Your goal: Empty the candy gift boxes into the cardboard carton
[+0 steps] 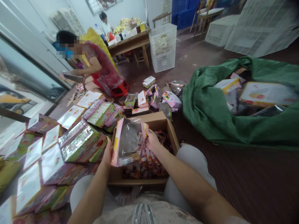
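Holding pink rectangular film-windowed card box [129, 138] over brown cardboard carton [154, 117]; likely light, crushable: grip edges. Right hand [153, 140]: fingers clamped on box; left hand [107, 153]: cannot tell.

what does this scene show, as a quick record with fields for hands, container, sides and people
hands: left hand at the left side of a windowed box, right hand at its right edge
container: open cardboard carton below, holding small wrapped packets
left side: stacked boxes, some green, some white-topped
right side: green sack with printed boxes inside
people: seated person on a red stool, another person by the wooden table
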Demonstrator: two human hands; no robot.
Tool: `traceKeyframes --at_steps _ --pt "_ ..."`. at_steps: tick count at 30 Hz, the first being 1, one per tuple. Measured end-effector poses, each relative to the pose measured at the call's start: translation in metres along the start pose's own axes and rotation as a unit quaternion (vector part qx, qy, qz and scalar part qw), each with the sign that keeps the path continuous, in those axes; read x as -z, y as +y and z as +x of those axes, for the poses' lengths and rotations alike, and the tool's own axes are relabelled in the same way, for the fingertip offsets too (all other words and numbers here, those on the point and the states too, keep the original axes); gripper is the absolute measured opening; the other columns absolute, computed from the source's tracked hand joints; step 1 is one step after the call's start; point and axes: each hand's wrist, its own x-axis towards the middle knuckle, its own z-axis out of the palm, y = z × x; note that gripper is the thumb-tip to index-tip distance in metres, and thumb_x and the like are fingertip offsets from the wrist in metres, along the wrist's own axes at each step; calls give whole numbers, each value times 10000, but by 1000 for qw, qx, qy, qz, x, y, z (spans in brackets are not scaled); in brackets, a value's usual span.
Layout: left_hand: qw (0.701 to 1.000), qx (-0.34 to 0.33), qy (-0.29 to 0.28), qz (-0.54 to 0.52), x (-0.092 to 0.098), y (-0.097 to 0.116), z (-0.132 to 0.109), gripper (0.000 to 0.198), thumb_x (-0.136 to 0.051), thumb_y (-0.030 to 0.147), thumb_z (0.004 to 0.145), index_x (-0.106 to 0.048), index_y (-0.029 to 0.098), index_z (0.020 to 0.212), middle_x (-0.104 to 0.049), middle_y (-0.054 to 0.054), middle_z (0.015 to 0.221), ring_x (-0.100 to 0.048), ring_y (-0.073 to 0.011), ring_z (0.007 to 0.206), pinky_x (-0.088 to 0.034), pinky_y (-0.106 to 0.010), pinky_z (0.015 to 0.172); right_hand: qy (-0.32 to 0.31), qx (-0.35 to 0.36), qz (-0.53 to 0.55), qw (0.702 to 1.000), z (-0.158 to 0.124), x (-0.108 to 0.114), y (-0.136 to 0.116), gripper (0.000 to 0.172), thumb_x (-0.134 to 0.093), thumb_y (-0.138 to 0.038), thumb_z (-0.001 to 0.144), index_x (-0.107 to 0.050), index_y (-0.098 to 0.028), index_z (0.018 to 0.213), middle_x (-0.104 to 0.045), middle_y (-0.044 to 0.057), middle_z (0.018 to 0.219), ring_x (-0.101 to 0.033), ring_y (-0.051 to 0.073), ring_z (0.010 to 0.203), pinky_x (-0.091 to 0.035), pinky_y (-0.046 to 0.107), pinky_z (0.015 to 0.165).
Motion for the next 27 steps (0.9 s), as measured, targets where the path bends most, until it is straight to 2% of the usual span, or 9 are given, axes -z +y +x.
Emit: traceKeyframes --at_steps 2,5,8,11,13,16,19,24,27 --pt "999 -34 26 28 -10 1 -4 980 -674 834 598 -584 187 1328 -759 -114 1014 -699 -332 1004 -580 -428 817 32 0 8 999 0 -1 -6 301 -776 -382 771 -537 -209 711 -568 -70 551 -515 103 496 -479 245 556" --pt "988 -84 55 114 -22 -5 -7 1071 -915 473 537 -441 213 1462 -768 -72 1003 -723 -250 869 -571 -313 731 58 8 -2 998 -1 -1 -15 247 -747 -325 810 -554 -203 713 -603 -64 584 -546 93 528 -490 219 582" --pt "985 -111 66 114 -32 -12 -4 1061 -902 245 535 -424 226 1482 -772 -34 981 -718 -199 785 -553 -267 703 2 -35 -62 997 -6 1 -27 216 -705 -360 848 -585 -206 756 -631 -44 611 -617 119 602 -508 224 614" --pt "983 -160 59 64 -38 -9 2 944 -867 274 579 -494 228 1445 -758 -39 1094 -713 -213 933 -545 -279 828 -140 -138 -129 972 -19 2 -38 368 -579 -551 903 -648 -190 897 -718 44 769 -699 198 845 -561 322 795" --pt "983 -166 46 57 -41 -2 2 880 -862 324 605 -540 206 1415 -748 -61 1137 -698 -236 1006 -527 -300 893 -235 -178 -161 942 -29 3 -42 540 -491 -671 900 -666 -170 1000 -745 105 953 -673 236 1061 -522 391 966" --pt "986 -145 9 81 -44 7 -3 803 -874 363 590 -627 164 1328 -748 -94 1130 -692 -264 1006 -518 -322 888 -369 -198 -198 886 -42 6 -40 719 -544 -796 786 -670 -166 1110 -714 134 1151 -585 264 1241 -415 439 1110" --pt "984 -135 -31 108 -46 11 -9 748 -884 348 572 -675 151 1262 -755 -98 1084 -697 -250 927 -518 -313 831 -472 -230 -218 823 -50 11 -36 786 -680 -804 654 -695 -155 1096 -697 152 1188 -570 292 1253 -396 458 1117" --pt "980 -118 -66 145 -51 11 -8 796 -881 343 591 -630 165 1325 -757 -91 1025 -696 -230 871 -524 -313 804 -526 -265 -244 771 -59 10 -37 671 -777 -712 606 -721 -123 923 -733 120 939 -658 283 1049 -507 428 933" --pt "984 -119 -42 126 -50 13 -1 719 -882 342 586 -681 146 1247 -759 -98 1016 -703 -229 846 -535 -307 781 -481 -226 -294 794 -61 3 -39 646 -759 -721 596 -718 -137 868 -718 66 845 -665 254 937 -512 404 873"
